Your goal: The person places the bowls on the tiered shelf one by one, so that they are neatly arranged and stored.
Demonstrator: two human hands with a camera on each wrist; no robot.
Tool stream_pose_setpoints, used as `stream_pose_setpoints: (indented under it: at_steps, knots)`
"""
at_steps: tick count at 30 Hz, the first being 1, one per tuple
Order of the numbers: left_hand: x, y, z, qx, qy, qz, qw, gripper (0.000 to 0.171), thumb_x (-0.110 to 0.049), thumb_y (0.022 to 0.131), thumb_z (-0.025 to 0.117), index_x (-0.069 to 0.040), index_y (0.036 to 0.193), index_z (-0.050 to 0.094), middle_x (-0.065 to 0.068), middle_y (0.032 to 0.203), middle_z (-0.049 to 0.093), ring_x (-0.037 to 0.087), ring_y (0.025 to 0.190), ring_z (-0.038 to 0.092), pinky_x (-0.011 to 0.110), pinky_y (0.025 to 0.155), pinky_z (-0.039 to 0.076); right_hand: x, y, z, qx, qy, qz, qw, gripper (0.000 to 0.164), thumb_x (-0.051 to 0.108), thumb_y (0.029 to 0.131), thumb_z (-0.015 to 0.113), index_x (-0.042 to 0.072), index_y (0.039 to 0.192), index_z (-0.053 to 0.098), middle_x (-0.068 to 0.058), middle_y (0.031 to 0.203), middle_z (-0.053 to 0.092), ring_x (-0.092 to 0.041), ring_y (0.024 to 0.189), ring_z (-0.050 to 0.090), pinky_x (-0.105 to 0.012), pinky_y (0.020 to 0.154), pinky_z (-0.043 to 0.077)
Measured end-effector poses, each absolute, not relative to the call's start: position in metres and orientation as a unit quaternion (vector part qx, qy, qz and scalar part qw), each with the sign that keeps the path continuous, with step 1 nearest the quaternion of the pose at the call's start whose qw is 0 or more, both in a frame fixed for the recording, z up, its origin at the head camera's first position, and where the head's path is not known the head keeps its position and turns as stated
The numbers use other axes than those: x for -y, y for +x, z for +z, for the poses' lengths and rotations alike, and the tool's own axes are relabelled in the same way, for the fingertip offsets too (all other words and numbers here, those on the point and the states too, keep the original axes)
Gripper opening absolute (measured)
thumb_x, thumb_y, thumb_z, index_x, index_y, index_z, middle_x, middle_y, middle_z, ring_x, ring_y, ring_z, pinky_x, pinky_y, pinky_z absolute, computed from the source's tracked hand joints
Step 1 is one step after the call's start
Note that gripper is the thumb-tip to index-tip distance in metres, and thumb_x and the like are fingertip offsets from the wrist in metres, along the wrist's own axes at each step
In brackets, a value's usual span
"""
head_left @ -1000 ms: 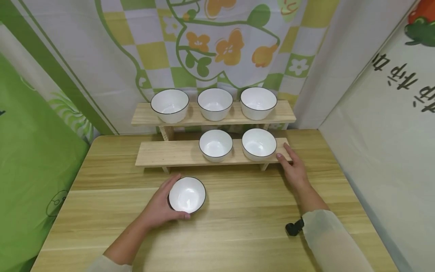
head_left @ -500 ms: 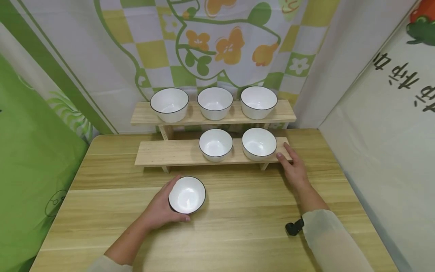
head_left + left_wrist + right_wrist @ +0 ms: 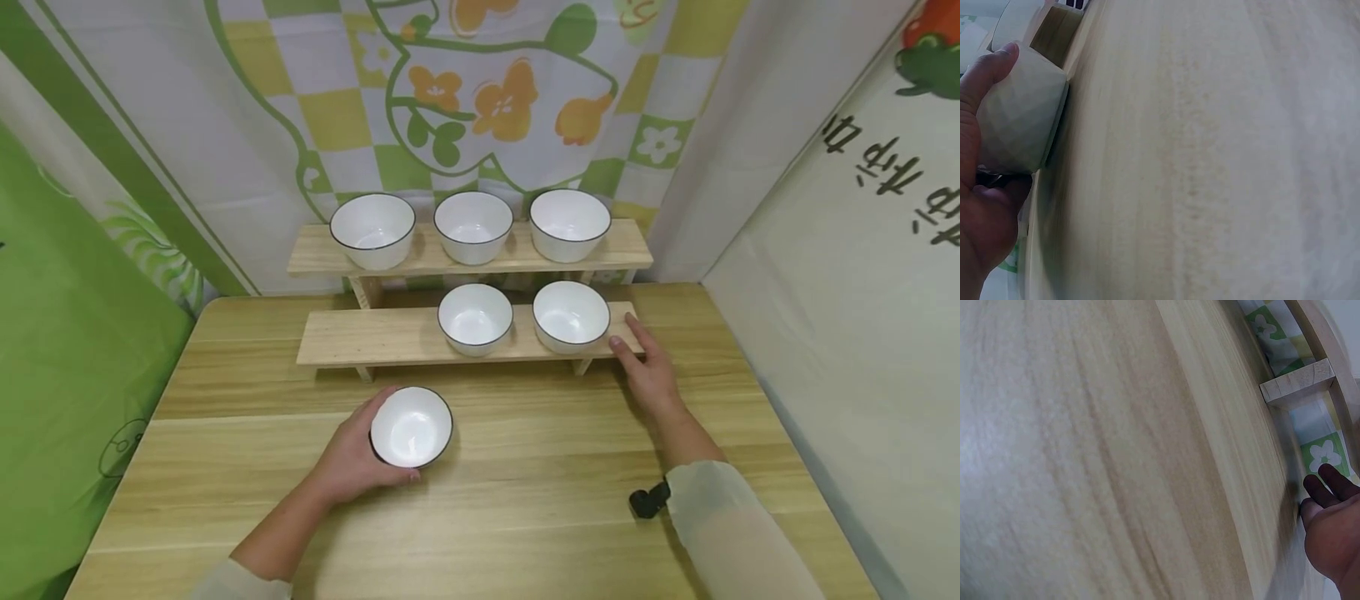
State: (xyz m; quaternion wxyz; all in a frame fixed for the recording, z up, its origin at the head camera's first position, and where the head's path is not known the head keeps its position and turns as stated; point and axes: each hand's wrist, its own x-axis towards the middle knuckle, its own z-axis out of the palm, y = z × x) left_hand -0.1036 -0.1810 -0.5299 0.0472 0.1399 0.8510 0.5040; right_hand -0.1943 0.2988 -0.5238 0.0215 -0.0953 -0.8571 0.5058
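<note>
My left hand (image 3: 356, 458) grips a white bowl (image 3: 412, 427) with a dark rim, thumb at its near side and fingers round its left. In the left wrist view this bowl (image 3: 1022, 112) shows faceted sides close to the tabletop; whether its base touches, I cannot tell. My right hand (image 3: 651, 379) holds the right end of the lower board of a two-tier wooden shelf (image 3: 367, 337). Its thumb lies over that board, and in the right wrist view other fingers (image 3: 1319, 490) reach beneath. Two matching bowls, one in the middle (image 3: 476, 319) and one on the right (image 3: 572, 317), stand on this board.
Three more white bowls stand in a row on the upper board (image 3: 628, 243). Bare wood shows at the lower board's left end. The shelf stands at the back of the wooden table (image 3: 525, 508), against a patterned curtain (image 3: 337, 117). A white curtain (image 3: 847, 275) hangs along the right.
</note>
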Motion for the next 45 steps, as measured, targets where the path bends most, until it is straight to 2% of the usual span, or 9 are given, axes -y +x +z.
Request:
stream_pose_setpoints:
  at_steps: [5,11,17,23,35,41,45]
  knots:
    - [0.184,-0.107,-0.524,-0.856,0.141,0.497,0.028,0.127,-0.039,0.053,0.106,-0.011,0.158,0.04,0.015,0.152,0.051,0.038,0.135,0.053,0.06,0.109,0.04,-0.299,-0.195,-0.523,0.856,-0.097,0.508,0.017,0.075,0.062,0.1,0.058,0.037,0.164,0.029,-0.011,0.171,0.019,-0.043,0.156,0.013,-0.063,0.123,0.009]
    - [0.189,-0.111,-0.514,-0.867,0.133,0.479,0.011,0.126,-0.036,0.054,0.105,-0.009,0.158,0.039,0.018,0.151,0.051,0.039,0.133,0.054,0.059,0.107,0.043,-0.299,-0.195,-0.523,0.857,-0.092,0.506,0.021,0.074,0.06,0.101,0.058,0.034,0.164,0.029,-0.011,0.171,0.02,-0.042,0.156,0.014,-0.062,0.123,0.009]
    - [0.195,-0.115,-0.501,-0.869,0.12,0.48,0.009,0.126,-0.035,0.054,0.105,-0.013,0.159,0.039,0.02,0.149,0.053,0.038,0.128,0.058,0.058,0.104,0.046,-0.299,-0.195,-0.523,0.859,-0.087,0.504,0.02,0.075,0.06,0.101,0.057,0.033,0.164,0.029,-0.011,0.171,0.02,-0.042,0.156,0.014,-0.062,0.123,0.009]
    - [0.203,-0.124,-0.485,-0.869,0.108,0.482,-0.001,0.126,-0.033,0.054,0.106,-0.016,0.16,0.039,0.016,0.156,0.047,0.039,0.132,0.054,0.058,0.105,0.045,-0.299,-0.195,-0.523,0.864,-0.089,0.495,0.018,0.074,0.062,0.101,0.057,0.034,0.164,0.029,-0.011,0.171,0.02,-0.043,0.156,0.015,-0.063,0.123,0.011]
    - [0.214,-0.145,-0.462,-0.855,0.079,0.512,-0.033,0.121,-0.022,0.062,0.103,-0.008,0.161,0.034,0.018,0.156,0.044,0.038,0.133,0.053,0.056,0.103,0.047,-0.298,-0.195,-0.524,0.862,-0.094,0.498,0.024,0.074,0.058,0.101,0.059,0.03,0.164,0.031,-0.011,0.17,0.023,-0.041,0.156,0.017,-0.06,0.124,0.012]
    - [0.212,-0.156,-0.459,-0.853,0.056,0.518,-0.035,0.12,-0.026,0.065,0.102,-0.008,0.162,0.033,0.019,0.156,0.044,0.039,0.133,0.051,0.056,0.105,0.045,-0.298,-0.195,-0.524,0.861,-0.088,0.5,0.028,0.073,0.057,0.102,0.058,0.03,0.164,0.031,-0.013,0.17,0.022,-0.042,0.155,0.017,-0.06,0.124,0.012]
    - [0.21,-0.162,-0.46,-0.851,0.031,0.524,-0.033,0.118,-0.031,0.066,0.101,-0.014,0.162,0.034,0.017,0.156,0.045,0.038,0.133,0.052,0.056,0.104,0.046,-0.298,-0.194,-0.524,0.859,-0.088,0.504,0.028,0.073,0.057,0.102,0.059,0.03,0.164,0.031,-0.011,0.17,0.022,-0.041,0.156,0.017,-0.06,0.124,0.012]
